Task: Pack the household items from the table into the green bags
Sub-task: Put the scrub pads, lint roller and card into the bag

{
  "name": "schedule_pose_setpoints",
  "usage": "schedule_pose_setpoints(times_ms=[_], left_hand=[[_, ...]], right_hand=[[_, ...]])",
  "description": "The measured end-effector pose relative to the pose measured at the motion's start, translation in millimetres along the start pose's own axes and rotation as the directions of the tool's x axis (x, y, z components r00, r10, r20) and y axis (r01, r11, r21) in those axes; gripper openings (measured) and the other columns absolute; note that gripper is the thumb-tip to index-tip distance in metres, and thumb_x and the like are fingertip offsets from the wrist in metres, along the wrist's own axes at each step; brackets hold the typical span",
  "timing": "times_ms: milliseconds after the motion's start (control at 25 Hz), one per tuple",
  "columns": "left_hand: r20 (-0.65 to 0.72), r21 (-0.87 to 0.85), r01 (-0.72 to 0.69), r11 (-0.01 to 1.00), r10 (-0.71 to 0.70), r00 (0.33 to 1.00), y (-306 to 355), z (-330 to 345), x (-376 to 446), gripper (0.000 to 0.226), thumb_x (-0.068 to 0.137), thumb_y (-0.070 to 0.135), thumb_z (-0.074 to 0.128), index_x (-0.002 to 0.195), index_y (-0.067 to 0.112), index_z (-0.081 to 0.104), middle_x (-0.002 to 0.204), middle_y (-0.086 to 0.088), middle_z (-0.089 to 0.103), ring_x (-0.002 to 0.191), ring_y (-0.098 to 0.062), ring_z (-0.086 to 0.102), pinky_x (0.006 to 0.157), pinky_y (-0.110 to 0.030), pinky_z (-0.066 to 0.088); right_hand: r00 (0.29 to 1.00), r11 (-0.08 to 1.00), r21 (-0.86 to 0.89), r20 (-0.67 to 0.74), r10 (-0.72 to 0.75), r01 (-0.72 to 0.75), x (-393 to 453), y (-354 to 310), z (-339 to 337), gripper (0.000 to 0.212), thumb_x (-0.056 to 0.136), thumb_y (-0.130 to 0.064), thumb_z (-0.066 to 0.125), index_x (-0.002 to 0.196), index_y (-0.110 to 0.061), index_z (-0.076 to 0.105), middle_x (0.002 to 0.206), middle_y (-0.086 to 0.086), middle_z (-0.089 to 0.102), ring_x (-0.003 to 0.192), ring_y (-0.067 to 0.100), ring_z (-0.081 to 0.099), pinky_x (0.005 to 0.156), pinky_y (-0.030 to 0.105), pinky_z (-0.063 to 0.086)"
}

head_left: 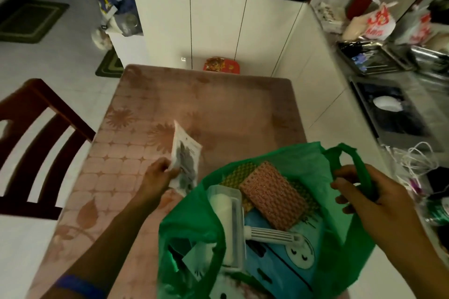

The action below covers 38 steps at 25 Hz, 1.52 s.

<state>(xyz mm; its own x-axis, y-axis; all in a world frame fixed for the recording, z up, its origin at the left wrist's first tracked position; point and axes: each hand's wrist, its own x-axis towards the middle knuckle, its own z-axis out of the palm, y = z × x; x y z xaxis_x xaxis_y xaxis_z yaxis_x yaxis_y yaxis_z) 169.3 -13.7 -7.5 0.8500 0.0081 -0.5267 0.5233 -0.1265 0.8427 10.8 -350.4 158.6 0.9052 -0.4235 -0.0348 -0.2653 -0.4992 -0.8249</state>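
A green bag (303, 155) stands wide open at the near right of the table (218, 104). Inside it lie a pink scouring pad (273, 194), a yellow patterned pad (239, 173), a white lint roller (228, 221) and a blue printed item (279, 264). My right hand (371, 199) grips the bag's right handle (359, 167) and holds the bag's mouth apart. My left hand (158, 177) holds a white flat packet (185, 160) with a grey print, raised just above the table, left of the bag's rim.
A dark wooden chair (36, 143) stands at the table's left. White cabinets (218, 26) lie beyond the far edge. To the right runs a counter with a sink (393, 114), a tray (374, 58), plastic bags (376, 22) and white cables (418, 158).
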Motion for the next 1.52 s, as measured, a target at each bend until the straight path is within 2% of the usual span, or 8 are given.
schedule_pose_setpoints(times_ms=[240,320,440,600,720,840,1040,1520], left_hand=[[0.258,0.230,-0.837,0.498,0.798,0.545,173.8,-13.2,-155.0,0.010,0.091,0.019,0.063,0.085,0.014,0.057,0.074,0.001,0.070,0.064,-0.004,0.068,0.050,-0.017,0.054],[0.512,0.600,-0.796,-0.085,0.804,0.300,178.9,20.8,-205.9,0.009,0.088,0.019,0.060,0.095,0.022,0.054,0.068,0.009,0.061,0.051,-0.002,0.058,0.040,-0.015,0.047],[0.772,0.570,-0.756,-0.323,0.525,0.358,135.8,78.2,-240.2,0.031,0.081,0.011,0.063,0.109,0.017,0.053,0.088,-0.003,0.068,0.061,-0.017,0.063,0.048,-0.033,0.056],[0.765,0.637,-0.721,-0.272,0.110,0.634,78.1,93.3,-238.6,0.059,0.092,0.041,0.053,0.145,0.026,0.033,0.148,-0.001,0.043,0.131,-0.025,0.044,0.110,-0.044,0.035],[0.595,0.803,-0.523,-0.286,0.443,0.671,54.6,58.6,-254.0,0.082,0.074,0.067,0.061,0.144,0.033,0.035,0.155,0.000,0.031,0.140,-0.029,0.034,0.115,-0.055,0.017],[0.122,0.945,-0.320,0.069,0.833,0.540,42.5,14.8,-277.4,0.073,0.077,0.054,0.061,0.141,0.024,0.044,0.153,-0.015,0.033,0.134,-0.039,0.040,0.110,-0.051,0.023],[-0.016,-0.071,-0.196,0.978,0.195,0.981,93.7,-13.8,-241.3,0.025,0.087,0.034,0.064,0.077,0.012,0.070,0.060,-0.008,0.062,0.053,-0.020,0.058,0.068,-0.044,0.055],[0.051,-0.204,-0.216,0.955,0.230,0.972,239.3,-40.9,-172.4,0.023,0.095,0.005,0.039,0.088,0.000,0.061,0.049,0.002,0.040,0.035,-0.007,0.032,0.034,-0.014,0.029]], right_hand=[[1.000,0.903,0.429,-0.010,-0.014,0.017,-3.5,-22.5,-29.6,0.016,0.093,-0.011,0.059,0.086,-0.019,0.072,0.055,0.008,0.061,0.039,0.020,0.049,0.039,0.020,0.044],[1.000,0.849,0.528,0.014,0.004,-0.011,-5.8,-33.0,-41.2,0.018,0.093,-0.011,0.058,0.084,-0.016,0.073,0.054,0.006,0.059,0.037,0.017,0.045,0.036,0.020,0.040],[0.998,0.773,0.631,0.054,0.038,-0.064,-6.7,-39.1,-56.2,0.020,0.093,-0.009,0.057,0.082,-0.013,0.073,0.052,0.005,0.057,0.036,0.015,0.041,0.034,0.020,0.034],[0.995,0.772,0.631,0.099,0.008,-0.068,-11.2,-32.9,-69.3,0.023,0.094,-0.007,0.055,0.081,-0.014,0.073,0.051,0.005,0.053,0.035,0.016,0.035,0.035,0.018,0.029],[0.986,0.778,0.623,0.163,-0.035,-0.075,-14.2,-27.5,-74.7,0.026,0.094,-0.008,0.054,0.079,-0.015,0.074,0.051,0.005,0.053,0.034,0.015,0.034,0.035,0.018,0.028],[0.985,0.789,0.610,0.168,-0.039,-0.073,-13.7,-24.0,-75.0,0.025,0.094,-0.011,0.055,0.080,-0.016,0.075,0.052,0.005,0.055,0.034,0.015,0.035,0.035,0.018,0.030],[0.989,0.836,0.542,0.149,0.004,-0.085,-14.9,-40.0,-35.8,0.021,0.094,-0.018,0.058,0.080,-0.019,0.074,0.053,0.002,0.056,0.037,0.015,0.037,0.037,0.020,0.029],[0.998,0.678,0.735,-0.023,0.054,-0.020,56.7,-164.0,-35.8,0.024,0.090,-0.016,0.049,0.071,-0.012,0.062,0.044,-0.005,0.040,0.034,0.008,0.022,0.035,0.019,0.013]])
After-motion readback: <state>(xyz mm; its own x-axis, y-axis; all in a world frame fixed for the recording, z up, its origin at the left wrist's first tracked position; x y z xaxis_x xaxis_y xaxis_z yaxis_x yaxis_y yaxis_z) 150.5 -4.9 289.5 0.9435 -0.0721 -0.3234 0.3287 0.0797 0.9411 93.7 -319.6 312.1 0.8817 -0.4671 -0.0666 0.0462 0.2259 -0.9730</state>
